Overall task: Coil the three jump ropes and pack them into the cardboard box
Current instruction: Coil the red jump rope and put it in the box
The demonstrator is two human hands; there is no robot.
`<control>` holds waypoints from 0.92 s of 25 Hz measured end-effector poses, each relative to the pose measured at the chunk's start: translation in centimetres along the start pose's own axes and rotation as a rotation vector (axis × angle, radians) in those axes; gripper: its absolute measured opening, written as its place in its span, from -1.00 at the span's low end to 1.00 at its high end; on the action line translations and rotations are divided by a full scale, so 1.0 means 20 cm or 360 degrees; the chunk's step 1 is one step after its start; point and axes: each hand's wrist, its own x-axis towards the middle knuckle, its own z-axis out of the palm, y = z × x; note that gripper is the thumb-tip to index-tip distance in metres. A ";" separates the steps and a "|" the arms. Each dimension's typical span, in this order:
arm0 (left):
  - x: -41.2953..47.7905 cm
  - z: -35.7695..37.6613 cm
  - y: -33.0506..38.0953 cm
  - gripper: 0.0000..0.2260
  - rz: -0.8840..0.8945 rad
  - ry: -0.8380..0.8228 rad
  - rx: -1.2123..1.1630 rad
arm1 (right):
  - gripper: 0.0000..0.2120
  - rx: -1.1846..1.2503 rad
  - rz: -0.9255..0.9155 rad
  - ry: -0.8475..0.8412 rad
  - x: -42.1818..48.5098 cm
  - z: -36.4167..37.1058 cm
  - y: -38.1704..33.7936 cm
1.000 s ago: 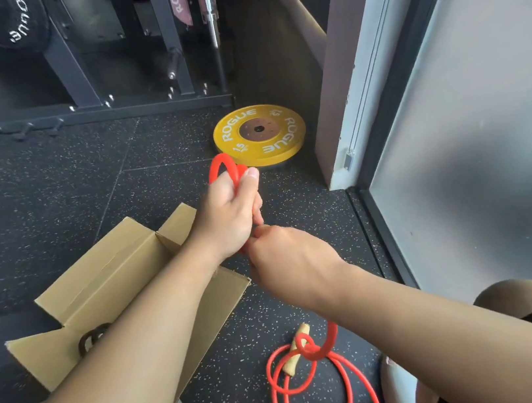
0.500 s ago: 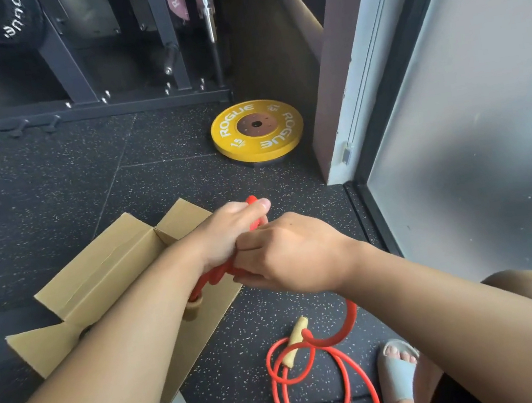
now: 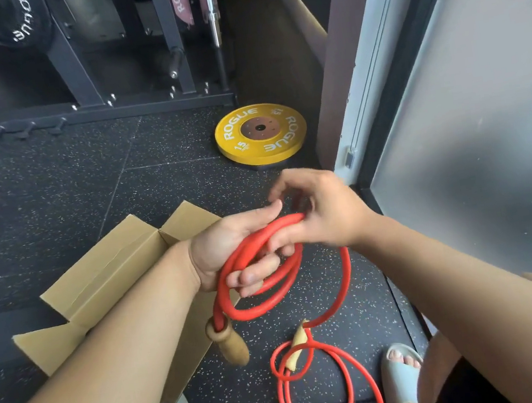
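Red jump rope [image 3: 257, 242] is about half coiled. A couple of loops sit in my left hand [image 3: 230, 251], fingers curled round them, and one wooden handle [image 3: 230, 344] dangles underneath. My right hand [image 3: 325, 213] is pinching the next bit of rope up against the loops. The rest lies loose on the floor [image 3: 50, 199] by my foot [image 3: 402, 363] with the other handle [image 3: 295, 352] in it, so a few more wraps to go. Cardboard box [image 3: 110, 276] is open just left of my hands. My arm [image 3: 109, 362] hides the inside, so no idea about the other two ropes.
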 end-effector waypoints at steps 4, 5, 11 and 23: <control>-0.05 -0.03 -0.01 -0.67 0.0413 -0.0341 -0.0260 | -0.32 0.1186 0.0486 -0.0501 -0.02 0.05 0.02; -0.06 -0.04 -0.01 -0.71 0.0458 -0.0297 -0.0247 | -0.29 0.1321 0.0558 -0.0561 -0.02 0.07 0.01; -0.07 -0.07 -0.01 -0.90 0.0770 0.0276 0.0032 | -0.50 0.1691 0.0515 -0.0533 0.01 0.03 -0.01; 0.01 -0.05 0.03 -0.78 0.0550 0.1222 0.0697 | -0.85 0.1123 0.0909 -0.0224 0.05 0.02 -0.03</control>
